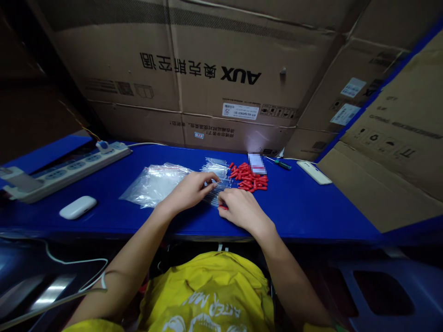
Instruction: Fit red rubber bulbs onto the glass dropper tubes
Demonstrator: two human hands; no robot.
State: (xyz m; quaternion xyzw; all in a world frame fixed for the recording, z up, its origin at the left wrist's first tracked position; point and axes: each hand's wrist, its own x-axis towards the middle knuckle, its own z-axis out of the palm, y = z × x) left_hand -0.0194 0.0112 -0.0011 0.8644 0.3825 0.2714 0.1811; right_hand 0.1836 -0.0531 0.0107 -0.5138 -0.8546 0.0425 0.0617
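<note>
Right hand (pixel 240 207) is curled round a red piece (pixel 223 208), one end showing beneath the fingers; left hand (pixel 194 186) bends over the rods (pixel 214 166), thumb and forefinger near each other, though whether they pinch anything I cannot tell; the rods lie bunched on the blue table (pixel 294 203), between the bags (pixel 155 184) and the red heap (pixel 254 182); thin, straight and shiny, they look light and stiff, likely to roll or slip, so a fingertip pinch round the shaft should suit; the red pieces look smooth, small and tapered, probably light too, best taken by the thicker part; the bags are clear, limp film, creased and glossy, likely soft and slippery.
</note>
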